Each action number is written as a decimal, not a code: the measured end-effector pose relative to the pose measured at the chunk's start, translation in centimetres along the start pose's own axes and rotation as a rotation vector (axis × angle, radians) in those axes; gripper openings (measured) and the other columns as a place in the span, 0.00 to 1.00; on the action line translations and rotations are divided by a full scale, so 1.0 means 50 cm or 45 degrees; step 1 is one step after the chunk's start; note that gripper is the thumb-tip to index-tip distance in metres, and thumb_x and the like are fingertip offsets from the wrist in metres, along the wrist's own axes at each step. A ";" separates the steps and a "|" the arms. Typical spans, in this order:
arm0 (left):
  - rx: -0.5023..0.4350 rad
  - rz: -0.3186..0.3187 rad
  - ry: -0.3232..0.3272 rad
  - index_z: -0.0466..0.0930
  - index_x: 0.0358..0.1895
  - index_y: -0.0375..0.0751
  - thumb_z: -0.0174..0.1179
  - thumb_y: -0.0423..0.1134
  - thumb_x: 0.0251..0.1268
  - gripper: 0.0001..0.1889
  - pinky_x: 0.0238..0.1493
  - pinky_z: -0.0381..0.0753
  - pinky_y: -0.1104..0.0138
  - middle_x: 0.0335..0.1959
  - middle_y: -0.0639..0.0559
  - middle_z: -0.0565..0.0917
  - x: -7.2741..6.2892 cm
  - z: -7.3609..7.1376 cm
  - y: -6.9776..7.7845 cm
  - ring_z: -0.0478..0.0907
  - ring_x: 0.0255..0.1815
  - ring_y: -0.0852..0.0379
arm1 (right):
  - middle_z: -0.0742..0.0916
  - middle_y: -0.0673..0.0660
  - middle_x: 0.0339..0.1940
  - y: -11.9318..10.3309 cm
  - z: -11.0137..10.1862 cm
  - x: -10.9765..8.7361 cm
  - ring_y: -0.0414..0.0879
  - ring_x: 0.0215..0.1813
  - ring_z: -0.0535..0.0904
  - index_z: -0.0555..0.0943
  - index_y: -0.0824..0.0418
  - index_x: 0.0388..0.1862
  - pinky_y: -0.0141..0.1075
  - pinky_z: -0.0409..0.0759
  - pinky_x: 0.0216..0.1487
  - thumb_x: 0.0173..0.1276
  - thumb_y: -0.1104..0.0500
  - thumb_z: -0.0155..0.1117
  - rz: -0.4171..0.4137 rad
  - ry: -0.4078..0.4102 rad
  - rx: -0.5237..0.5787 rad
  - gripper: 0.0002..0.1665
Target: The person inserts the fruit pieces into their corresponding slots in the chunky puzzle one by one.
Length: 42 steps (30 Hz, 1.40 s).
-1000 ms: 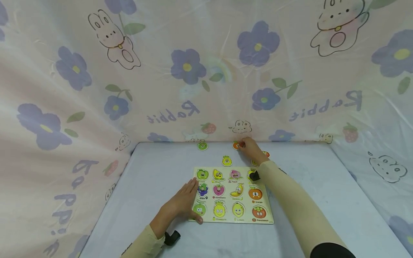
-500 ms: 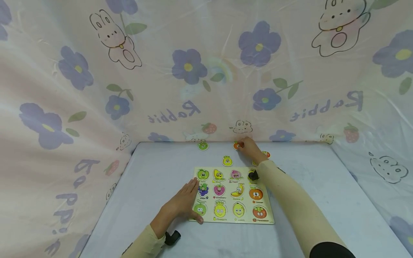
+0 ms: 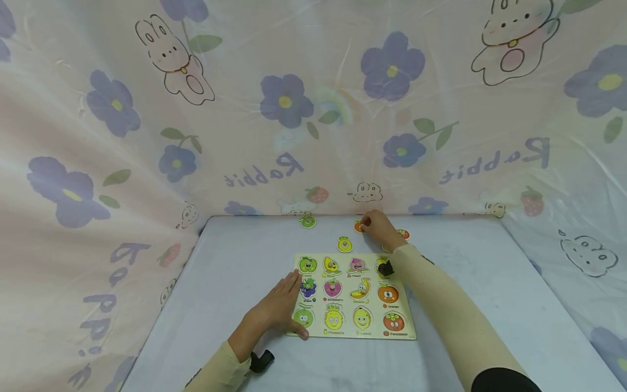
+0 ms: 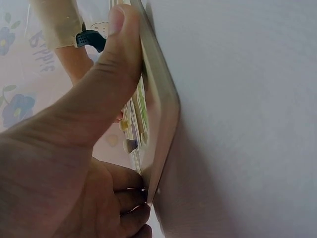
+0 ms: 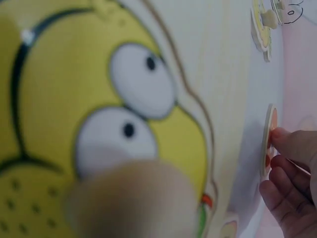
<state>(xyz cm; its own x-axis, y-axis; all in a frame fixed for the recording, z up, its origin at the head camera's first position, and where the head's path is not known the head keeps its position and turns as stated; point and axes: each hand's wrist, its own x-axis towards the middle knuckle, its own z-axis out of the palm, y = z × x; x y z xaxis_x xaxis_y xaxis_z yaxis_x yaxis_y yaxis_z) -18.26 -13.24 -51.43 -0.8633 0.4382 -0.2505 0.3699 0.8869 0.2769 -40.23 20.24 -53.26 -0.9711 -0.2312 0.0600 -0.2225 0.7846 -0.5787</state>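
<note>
A wooden fruit puzzle board lies on the white table, with knobbed pieces seated in its upper part. My left hand brackets its near left corner, fingers fairly straight along the left edge and thumb at the front edge. The left wrist view shows the thumb against the board's side. Beyond the board, my right hand pinches an orange fruit puzzle piece between thumb and fingers. In the right wrist view that piece stands nearly edge-on; whether it touches the table I cannot tell.
Loose pieces lie behind the board: a green melon piece, a pineapple piece and a red persimmon-like piece. A yellow piece is partly hidden by the right wrist. A patterned curtain rises behind the table.
My right hand and the orange piece have shifted slightly toward the board. The left hand and the board have stayed put.
</note>
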 end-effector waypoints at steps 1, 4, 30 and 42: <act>0.000 0.006 0.001 0.48 0.86 0.30 0.86 0.68 0.37 0.78 0.88 0.50 0.51 0.89 0.36 0.48 0.001 0.001 -0.001 0.45 0.90 0.40 | 0.85 0.62 0.44 -0.002 -0.001 -0.002 0.53 0.45 0.79 0.86 0.68 0.46 0.47 0.80 0.50 0.80 0.62 0.67 0.001 -0.001 0.002 0.08; -0.003 0.023 0.003 0.48 0.86 0.28 0.86 0.68 0.37 0.79 0.88 0.50 0.52 0.89 0.34 0.48 0.003 0.002 -0.003 0.45 0.90 0.40 | 0.85 0.63 0.45 -0.010 -0.004 -0.012 0.54 0.46 0.80 0.86 0.68 0.45 0.48 0.81 0.51 0.79 0.62 0.67 0.003 -0.010 0.004 0.08; 0.001 0.021 0.008 0.48 0.86 0.29 0.86 0.68 0.37 0.78 0.88 0.51 0.51 0.89 0.35 0.47 0.003 0.008 -0.007 0.45 0.90 0.40 | 0.85 0.56 0.42 -0.042 -0.024 -0.083 0.50 0.46 0.82 0.87 0.64 0.44 0.47 0.83 0.52 0.77 0.60 0.71 -0.194 0.033 -0.031 0.07; 0.004 0.032 0.009 0.48 0.86 0.29 0.85 0.69 0.37 0.79 0.88 0.51 0.51 0.89 0.35 0.47 0.003 0.007 -0.007 0.45 0.90 0.40 | 0.84 0.53 0.40 -0.068 -0.036 -0.128 0.48 0.44 0.80 0.87 0.62 0.44 0.46 0.83 0.50 0.77 0.57 0.73 -0.274 0.051 -0.077 0.08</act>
<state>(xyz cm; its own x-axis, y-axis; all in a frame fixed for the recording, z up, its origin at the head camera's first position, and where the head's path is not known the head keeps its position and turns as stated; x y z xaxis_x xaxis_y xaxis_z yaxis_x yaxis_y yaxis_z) -18.39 -13.45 -51.87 -0.8561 0.4595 -0.2365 0.3927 0.8759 0.2803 -33.39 20.08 -50.19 -0.9030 -0.3750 0.2098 -0.4288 0.7531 -0.4990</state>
